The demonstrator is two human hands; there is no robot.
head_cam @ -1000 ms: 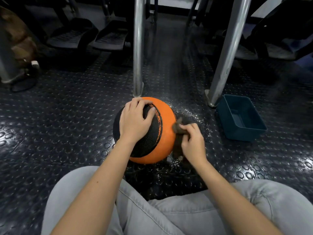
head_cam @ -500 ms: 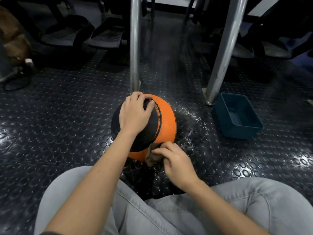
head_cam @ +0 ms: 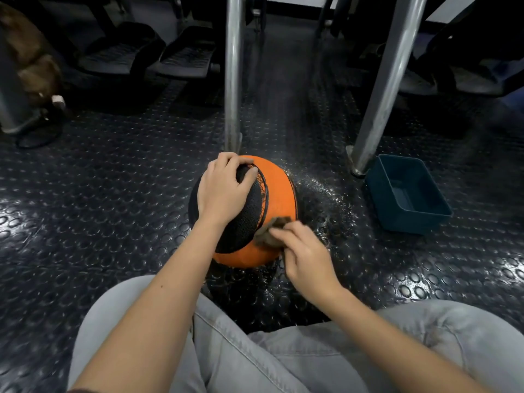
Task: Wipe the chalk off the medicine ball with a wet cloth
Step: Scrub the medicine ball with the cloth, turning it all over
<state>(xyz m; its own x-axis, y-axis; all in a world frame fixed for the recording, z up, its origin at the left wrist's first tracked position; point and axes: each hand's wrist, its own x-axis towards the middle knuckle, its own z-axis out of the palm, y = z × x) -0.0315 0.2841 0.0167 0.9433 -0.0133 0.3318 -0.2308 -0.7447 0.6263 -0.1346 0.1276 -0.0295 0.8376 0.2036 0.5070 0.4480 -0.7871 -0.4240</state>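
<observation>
Ball: the orange and black rubber medicine ball [head_cam: 280,194] sits on the black studded rubber floor [head_cam: 113,194], just in front of the person's knees in grey trousers [head_cam: 283,358] and at the foot of an upright metal post [head_cam: 234,80].
Left hand: the left hand [head_cam: 224,191] lies over the top of the black textured panel, fingers curled down onto it and thumb at the seam, pinning the ball. It has stayed there for the past second.
Right hand: the right hand [head_cam: 306,256] pinches a bunched, damp-looking brown cloth [head_cam: 272,231] and presses it against the near right face of the ball, where black meets orange.
What changed: a second ago the cloth was on the ball's far right side. Half a second ago it was low on the near side, and now it has come back up to the seam.
Meaning: I take this for a scrubbing stroke in full swing around the lower orange band, not a finish. From here I cannot see any chalk, so how much is left is unclear.
Nearby: water glistens on the floor to the ball's right. A dark blue plastic tub [head_cam: 408,194] stands apart, beside a slanted metal leg [head_cam: 388,80].
</observation>
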